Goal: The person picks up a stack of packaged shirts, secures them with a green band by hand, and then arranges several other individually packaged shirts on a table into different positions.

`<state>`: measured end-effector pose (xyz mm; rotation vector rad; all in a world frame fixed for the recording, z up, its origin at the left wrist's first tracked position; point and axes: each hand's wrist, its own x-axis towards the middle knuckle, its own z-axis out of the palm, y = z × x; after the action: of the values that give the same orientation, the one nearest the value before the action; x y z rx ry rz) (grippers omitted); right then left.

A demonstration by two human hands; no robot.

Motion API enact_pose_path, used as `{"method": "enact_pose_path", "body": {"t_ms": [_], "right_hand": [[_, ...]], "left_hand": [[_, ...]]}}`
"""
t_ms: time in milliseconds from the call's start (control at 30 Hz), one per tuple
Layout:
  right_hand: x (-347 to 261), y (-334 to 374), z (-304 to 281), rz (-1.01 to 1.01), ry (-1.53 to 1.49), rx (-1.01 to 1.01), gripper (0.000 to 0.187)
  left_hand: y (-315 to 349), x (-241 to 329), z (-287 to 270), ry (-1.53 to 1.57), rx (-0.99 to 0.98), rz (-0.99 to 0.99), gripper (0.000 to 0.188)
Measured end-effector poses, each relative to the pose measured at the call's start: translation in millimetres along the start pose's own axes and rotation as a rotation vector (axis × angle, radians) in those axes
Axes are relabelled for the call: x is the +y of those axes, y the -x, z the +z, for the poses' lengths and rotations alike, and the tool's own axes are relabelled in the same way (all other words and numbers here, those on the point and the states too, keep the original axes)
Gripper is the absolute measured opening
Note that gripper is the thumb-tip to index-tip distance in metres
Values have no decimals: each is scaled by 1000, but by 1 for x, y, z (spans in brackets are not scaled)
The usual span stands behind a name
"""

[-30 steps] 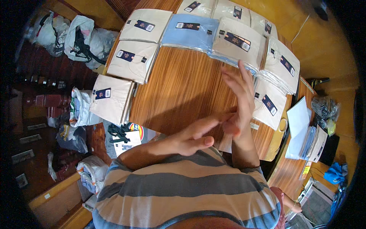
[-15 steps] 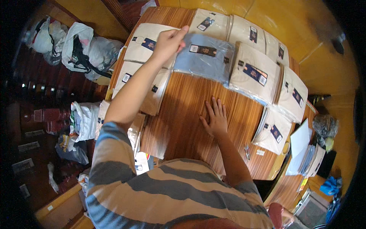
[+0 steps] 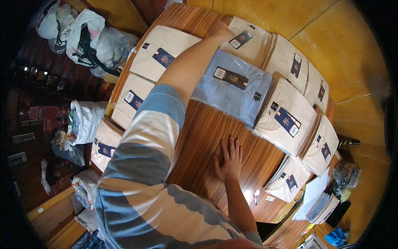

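Note:
My left arm stretches across the wooden table (image 3: 199, 128) to its far side. There my left hand (image 3: 219, 31) is at the left edge of a stack of cream folded garments in clear bags (image 3: 259, 43); its fingers are too hidden to read. Just nearer lies a light blue folded garment (image 3: 211, 89) in a clear bag, with a dark tag on it. My right hand (image 3: 230, 164) rests on the bare wood with fingers stretched out, holding nothing. To its right is a cream bagged stack (image 3: 286, 101) with a dark blue tag.
More cream bagged garments lie left of my arm (image 3: 166, 39) and along the right edge (image 3: 321, 143). A small metal tool (image 3: 256, 196) sits near the front. White plastic bags (image 3: 85, 35) are piled off the left side. A yellow-brown wall (image 3: 315, 20) borders the back.
My left hand has moved from the blue garment's far left corner farther over the table to the cream stack. My body leans forward and the view has tilted. My right hand stays flat.

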<state>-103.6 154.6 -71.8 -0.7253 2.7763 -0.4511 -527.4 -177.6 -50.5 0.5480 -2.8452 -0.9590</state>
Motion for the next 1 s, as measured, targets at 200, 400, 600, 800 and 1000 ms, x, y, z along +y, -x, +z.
{"method": "enact_pose_path", "body": {"t_ms": [200, 400, 600, 800, 1000], "right_hand": [[2, 1, -1, -23, -63, 30, 80], [3, 2, -2, -24, -89, 35, 80], [4, 5, 2, -72, -94, 84, 81], [-5, 9, -11, -94, -104, 101, 76], [26, 10, 10, -173, -206, 221, 79]], "left_hand": [[-23, 0, 14, 160, 47, -83, 40], [-16, 42, 3, 281, 166, 243, 31], [87, 115, -112, 278, 216, 574, 30], [239, 128, -202, 303, 573, 699, 20], [394, 91, -178, 1035, 324, 392, 21]]}}
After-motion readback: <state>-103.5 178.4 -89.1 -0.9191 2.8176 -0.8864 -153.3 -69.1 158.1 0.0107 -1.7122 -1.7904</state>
